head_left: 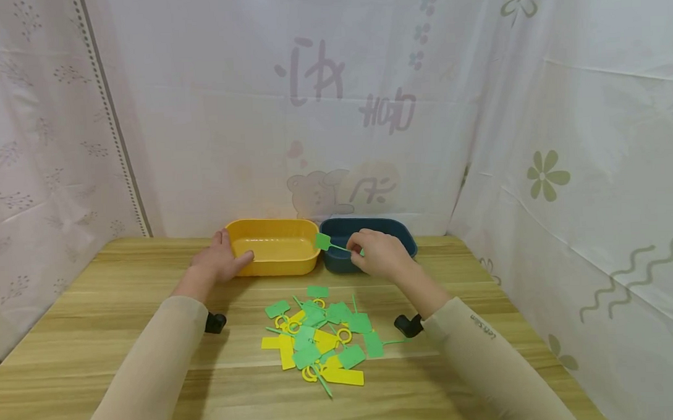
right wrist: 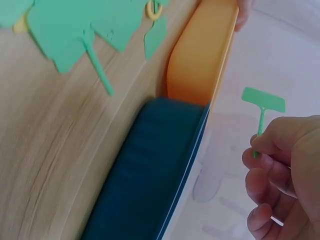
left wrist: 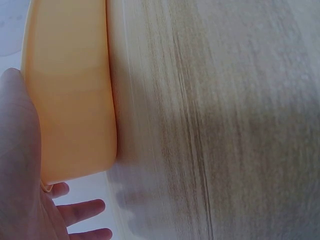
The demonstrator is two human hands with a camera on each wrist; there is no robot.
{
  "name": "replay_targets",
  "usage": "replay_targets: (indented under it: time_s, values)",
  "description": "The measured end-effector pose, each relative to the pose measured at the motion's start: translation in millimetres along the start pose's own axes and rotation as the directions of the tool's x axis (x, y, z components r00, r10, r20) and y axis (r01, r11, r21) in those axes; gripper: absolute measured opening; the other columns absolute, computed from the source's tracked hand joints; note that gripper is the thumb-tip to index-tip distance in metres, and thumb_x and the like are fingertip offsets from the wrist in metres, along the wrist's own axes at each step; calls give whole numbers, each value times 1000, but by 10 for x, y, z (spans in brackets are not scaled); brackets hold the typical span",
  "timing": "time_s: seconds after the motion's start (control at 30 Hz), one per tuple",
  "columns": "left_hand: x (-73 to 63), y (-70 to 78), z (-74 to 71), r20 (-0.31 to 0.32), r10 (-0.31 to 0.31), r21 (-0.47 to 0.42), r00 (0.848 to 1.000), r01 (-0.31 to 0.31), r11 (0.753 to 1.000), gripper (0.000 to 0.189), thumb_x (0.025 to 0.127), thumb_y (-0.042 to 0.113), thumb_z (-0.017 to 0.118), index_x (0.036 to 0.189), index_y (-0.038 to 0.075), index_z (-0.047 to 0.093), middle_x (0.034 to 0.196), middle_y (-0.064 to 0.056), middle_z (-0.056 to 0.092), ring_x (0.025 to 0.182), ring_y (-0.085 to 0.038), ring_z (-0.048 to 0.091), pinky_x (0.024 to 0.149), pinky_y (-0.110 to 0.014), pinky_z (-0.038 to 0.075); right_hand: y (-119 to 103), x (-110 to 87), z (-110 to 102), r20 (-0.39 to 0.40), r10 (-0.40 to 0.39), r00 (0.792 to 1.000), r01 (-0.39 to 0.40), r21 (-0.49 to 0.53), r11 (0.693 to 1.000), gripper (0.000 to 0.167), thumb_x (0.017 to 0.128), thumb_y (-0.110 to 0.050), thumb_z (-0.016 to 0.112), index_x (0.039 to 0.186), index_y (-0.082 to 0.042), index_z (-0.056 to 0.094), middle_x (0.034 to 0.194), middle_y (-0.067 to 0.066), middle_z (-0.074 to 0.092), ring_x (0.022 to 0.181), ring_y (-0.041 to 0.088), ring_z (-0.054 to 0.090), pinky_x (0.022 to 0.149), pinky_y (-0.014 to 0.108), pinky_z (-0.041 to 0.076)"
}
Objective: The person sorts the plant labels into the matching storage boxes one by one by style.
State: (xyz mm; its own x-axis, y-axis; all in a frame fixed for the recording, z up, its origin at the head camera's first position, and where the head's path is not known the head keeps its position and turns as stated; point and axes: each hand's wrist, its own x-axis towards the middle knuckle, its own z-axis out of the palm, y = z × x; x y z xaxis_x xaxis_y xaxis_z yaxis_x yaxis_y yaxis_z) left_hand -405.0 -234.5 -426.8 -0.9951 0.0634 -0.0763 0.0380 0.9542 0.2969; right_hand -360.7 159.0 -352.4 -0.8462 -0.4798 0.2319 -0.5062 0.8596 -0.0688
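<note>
Over the dark blue bin (head_left: 370, 223), my right hand (head_left: 379, 253) pinches a green plastic tag (head_left: 323, 241) by its thin stem. The flat head of the tag points left, above where the two bins meet. In the right wrist view, thumb and index finger hold the stem's end while the other fingers curl loosely. My left hand (head_left: 218, 260) rests against the left end of the yellow bin (head_left: 274, 268), thumb over its rim. Its other fingers spread fairly straight along the outside in the left wrist view (left wrist: 82, 212).
A loose pile of green tags (head_left: 359, 323) and yellow tags (head_left: 342, 376), some with rings, lies on the wooden table (head_left: 237, 386) in front of the bins. Behind the bins hangs a printed white curtain (head_left: 216, 115). Dark wrist mounts (head_left: 410, 325) sit under both forearms.
</note>
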Motion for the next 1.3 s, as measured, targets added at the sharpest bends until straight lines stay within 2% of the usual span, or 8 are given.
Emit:
replay_targets:
  time_s: [0.1, 0.33, 0.5, 0.7, 1.03, 1.3]
  values:
    - [-11, 1, -9, -4, 7, 9, 1000, -7, 1000, 113, 107, 71, 33, 168, -15, -8, 179, -38, 0, 146, -67, 45, 116, -77, 42, 65, 27, -3, 5, 40, 999, -40, 4, 999, 24, 106, -22, 67, 125, -14, 78, 115, 1, 75, 100, 21, 72, 84, 41, 61]
    - [-9, -3, -11, -1, 4, 4, 1000, -4, 1000, 112, 108, 70, 34, 169, -14, -8, 179, -37, 0, 145, -66, 47, 116, -77, 42, 296, 89, 59, 5, 119, 993, -119, 15, 993, 26, 106, -21, 63, 125, -11, 79, 116, 5, 75, 95, 22, 69, 84, 43, 60]
    - [-15, 9, -14, -6, 6, -3, 1000, -6, 1000, 112, 108, 70, 35, 169, -14, -8, 180, -37, 1, 144, -65, 49, 115, -76, 43, 440, 117, 118, 17, 158, 987, -158, 11, 987, 29, 105, -20, 63, 127, -9, 78, 120, 9, 76, 99, 26, 71, 90, 48, 61]
    - [-68, 35, -33, -14, 11, 4, 1000, -11, 1000, 112, 108, 70, 34, 169, -14, -6, 179, -37, 2, 143, -65, 50, 114, -75, 45, 566, 137, 181, 6, 191, 982, -191, -6, 982, 30, 105, -19, 62, 127, -8, 79, 124, 12, 76, 104, 30, 73, 90, 50, 62]
    - [-53, 16, -31, -3, 6, -3, 1000, -6, 1000, 112, 108, 71, 33, 169, -13, -8, 180, -36, 0, 142, -66, 51, 115, -76, 43, 710, 126, 249, 5, 245, 969, -245, -4, 969, 30, 108, -21, 61, 128, -5, 76, 125, 15, 74, 112, 33, 72, 97, 52, 60]
    - [-13, 5, -16, 4, 10, -5, 1000, -10, 1000, 111, 108, 69, 33, 168, -15, -9, 179, -37, -1, 144, -67, 48, 117, -75, 41, 735, 85, 280, 22, 277, 961, -277, 14, 961, 30, 109, -27, 64, 128, -7, 75, 122, 13, 75, 108, 32, 73, 94, 51, 61]
